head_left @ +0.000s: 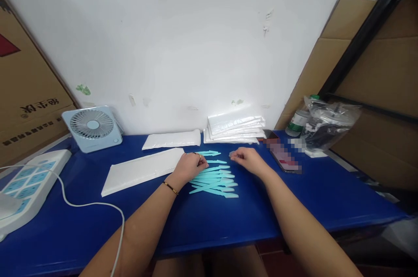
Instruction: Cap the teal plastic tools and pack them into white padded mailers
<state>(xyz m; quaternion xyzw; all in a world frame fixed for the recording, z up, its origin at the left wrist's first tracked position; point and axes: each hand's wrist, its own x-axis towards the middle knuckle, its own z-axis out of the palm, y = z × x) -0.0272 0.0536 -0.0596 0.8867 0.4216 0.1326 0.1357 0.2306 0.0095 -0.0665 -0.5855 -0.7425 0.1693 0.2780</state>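
Observation:
Several turquoise eyebrow razors [215, 180] lie in an overlapping row on the blue table, blades pointing right. My left hand [191, 167] is closed at the upper end of the row, its thumb and fingertips pinched on the handle of one eyebrow razor [216, 162]. Across a small gap to the right, my right hand [251, 160] pinches a small translucent piece [232, 154], perhaps a blade cover; its shape is hard to make out. Beside my left hand lies a flat white packet [143, 170], partly covered by that hand.
Along the wall lie another white packet [171, 139] and a stack of white packets [233, 131]. A fan [93, 126] and a power strip [35, 181] with a white cable stand left. A phone [283, 155], a bottle [298, 121] and a clear plastic bag [326, 126] are right.

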